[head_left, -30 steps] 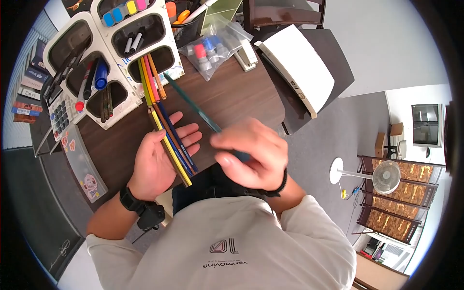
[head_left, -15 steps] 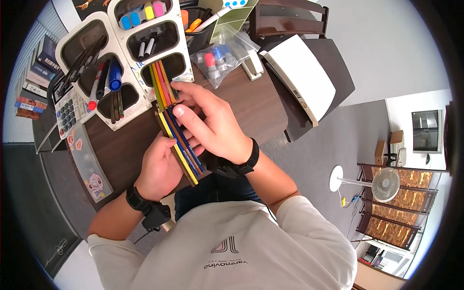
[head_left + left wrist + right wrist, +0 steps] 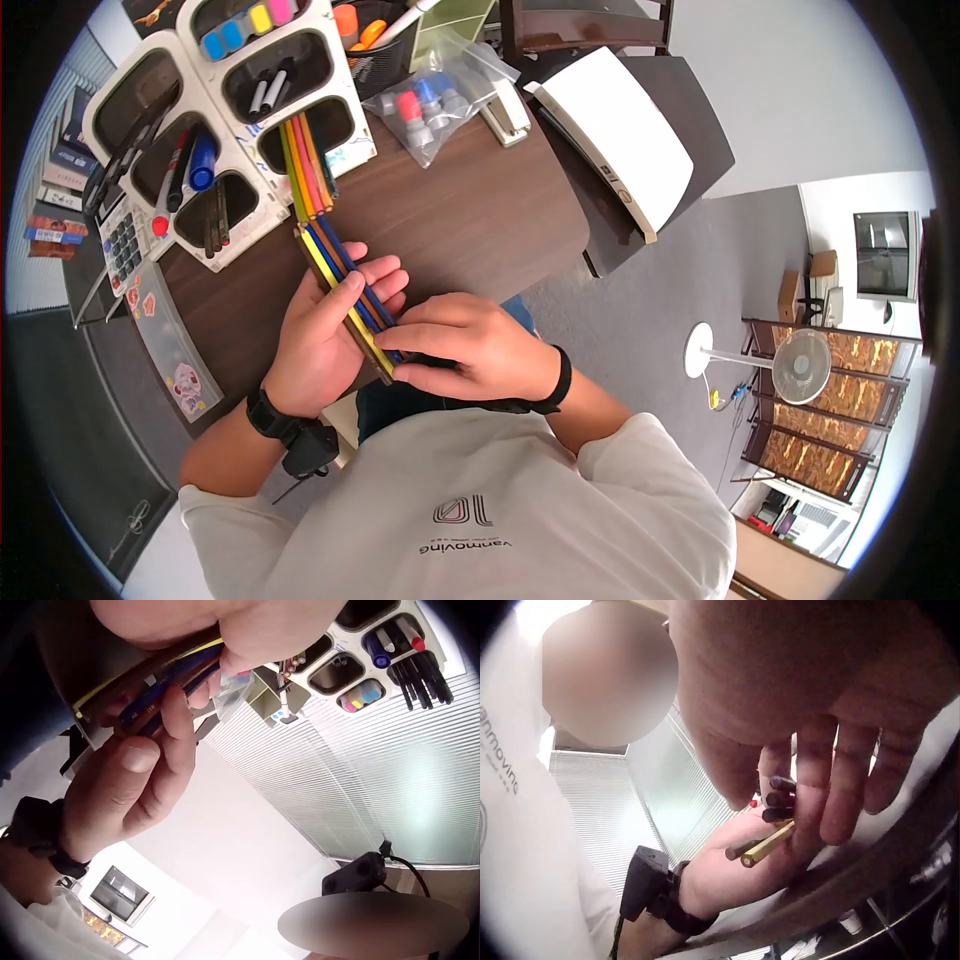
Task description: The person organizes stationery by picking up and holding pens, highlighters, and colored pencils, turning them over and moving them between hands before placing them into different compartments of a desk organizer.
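Observation:
In the head view my left hand (image 3: 320, 335), palm up, holds a bundle of coloured pencils (image 3: 325, 262), yellow, brown and blue, with its thumb across them. The fingertips of my right hand (image 3: 480, 350) are right at the near ends of the bundle. In the right wrist view the bundle's yellow pencil (image 3: 769, 846) sticks out below the dark ends, and the thumb stands apart from the straight fingers. More coloured pencils (image 3: 305, 170), green, pink, orange and teal, lean out of a compartment of the white organizer (image 3: 355, 150) just beyond the bundle.
Markers (image 3: 200, 165) and dark pencils (image 3: 215, 225) fill other compartments. A clear bag of small bottles (image 3: 430, 105), a stapler (image 3: 507, 115) and a black mesh pen cup (image 3: 380, 70) stand behind on the wooden table (image 3: 480, 210). A white device (image 3: 620, 140) sits on a chair to the right.
My right hand carried a teal pencil to the organizer compartment, where it now stands with the others. It then came back to the near ends of the bundle, which stays in my left hand.

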`<move>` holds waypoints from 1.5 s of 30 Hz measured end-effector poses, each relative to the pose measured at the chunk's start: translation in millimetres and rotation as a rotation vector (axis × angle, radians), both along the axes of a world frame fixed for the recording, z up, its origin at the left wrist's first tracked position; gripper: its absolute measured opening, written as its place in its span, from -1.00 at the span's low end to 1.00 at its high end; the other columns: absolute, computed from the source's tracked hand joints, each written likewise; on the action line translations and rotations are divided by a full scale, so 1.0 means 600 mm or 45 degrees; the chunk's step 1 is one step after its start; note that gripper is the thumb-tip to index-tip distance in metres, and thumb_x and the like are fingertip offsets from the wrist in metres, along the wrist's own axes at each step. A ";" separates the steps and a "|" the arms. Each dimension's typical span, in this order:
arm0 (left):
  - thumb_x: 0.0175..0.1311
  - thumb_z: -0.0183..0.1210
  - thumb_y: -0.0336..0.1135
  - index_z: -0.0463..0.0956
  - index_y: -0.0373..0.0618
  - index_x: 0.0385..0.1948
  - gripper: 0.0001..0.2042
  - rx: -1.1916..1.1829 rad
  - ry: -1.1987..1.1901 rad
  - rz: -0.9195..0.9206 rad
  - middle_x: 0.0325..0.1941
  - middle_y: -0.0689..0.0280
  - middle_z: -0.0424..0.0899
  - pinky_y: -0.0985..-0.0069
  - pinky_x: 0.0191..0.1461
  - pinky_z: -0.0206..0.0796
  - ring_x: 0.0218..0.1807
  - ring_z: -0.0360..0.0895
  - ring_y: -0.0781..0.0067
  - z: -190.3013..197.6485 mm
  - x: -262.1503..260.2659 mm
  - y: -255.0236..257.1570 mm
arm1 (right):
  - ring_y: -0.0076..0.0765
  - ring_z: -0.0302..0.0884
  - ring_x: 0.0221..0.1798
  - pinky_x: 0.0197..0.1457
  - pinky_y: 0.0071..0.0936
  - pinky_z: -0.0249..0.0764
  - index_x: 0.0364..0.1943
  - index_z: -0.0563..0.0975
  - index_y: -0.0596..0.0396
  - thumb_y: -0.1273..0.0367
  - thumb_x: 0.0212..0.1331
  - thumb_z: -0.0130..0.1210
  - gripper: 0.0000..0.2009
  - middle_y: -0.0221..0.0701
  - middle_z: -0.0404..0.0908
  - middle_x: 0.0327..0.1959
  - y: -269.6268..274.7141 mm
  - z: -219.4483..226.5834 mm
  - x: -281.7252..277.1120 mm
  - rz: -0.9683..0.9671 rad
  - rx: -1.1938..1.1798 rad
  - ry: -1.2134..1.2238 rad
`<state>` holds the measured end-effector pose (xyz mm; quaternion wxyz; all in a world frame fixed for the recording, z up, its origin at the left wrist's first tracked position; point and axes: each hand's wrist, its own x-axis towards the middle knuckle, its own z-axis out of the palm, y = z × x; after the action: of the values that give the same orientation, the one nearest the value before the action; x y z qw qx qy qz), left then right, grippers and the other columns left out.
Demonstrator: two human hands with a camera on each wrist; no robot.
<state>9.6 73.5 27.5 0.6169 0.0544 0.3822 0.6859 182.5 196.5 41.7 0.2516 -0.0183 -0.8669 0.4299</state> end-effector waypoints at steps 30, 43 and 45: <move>0.55 -0.09 -0.38 0.22 -0.09 0.50 -0.51 0.212 -0.139 0.026 0.49 0.17 0.45 0.12 0.56 0.25 0.48 0.44 0.25 -0.017 -0.009 0.003 | -0.45 0.76 -0.19 -0.15 -0.50 0.67 0.34 0.46 0.20 0.28 0.54 0.13 -0.58 -0.33 0.67 -0.15 0.053 0.029 -0.139 -0.223 -0.604 -0.132; 0.60 0.04 -0.32 0.24 -0.02 0.50 -0.52 0.034 0.010 0.005 0.37 0.16 0.52 0.22 0.46 0.33 0.38 0.49 0.31 0.002 -0.003 0.004 | -0.21 0.64 -0.30 -0.25 -0.23 0.53 -0.03 0.69 0.02 0.33 0.16 0.43 -0.70 -0.41 0.66 -0.32 0.006 -0.003 0.000 0.030 0.012 0.034; 0.60 0.01 -0.32 0.24 -0.03 0.51 -0.52 0.028 0.028 -0.012 0.39 0.14 0.51 0.20 0.48 0.31 0.39 0.48 0.29 0.005 0.000 0.004 | -0.21 0.64 -0.31 -0.25 -0.25 0.52 -0.04 0.70 0.02 0.34 0.15 0.43 -0.71 -0.42 0.66 -0.32 0.004 -0.004 0.006 0.005 -0.012 0.067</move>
<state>9.4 75.8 30.6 0.6152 0.0704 0.3812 0.6865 186.0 199.1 39.5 0.2735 -0.0063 -0.8580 0.4348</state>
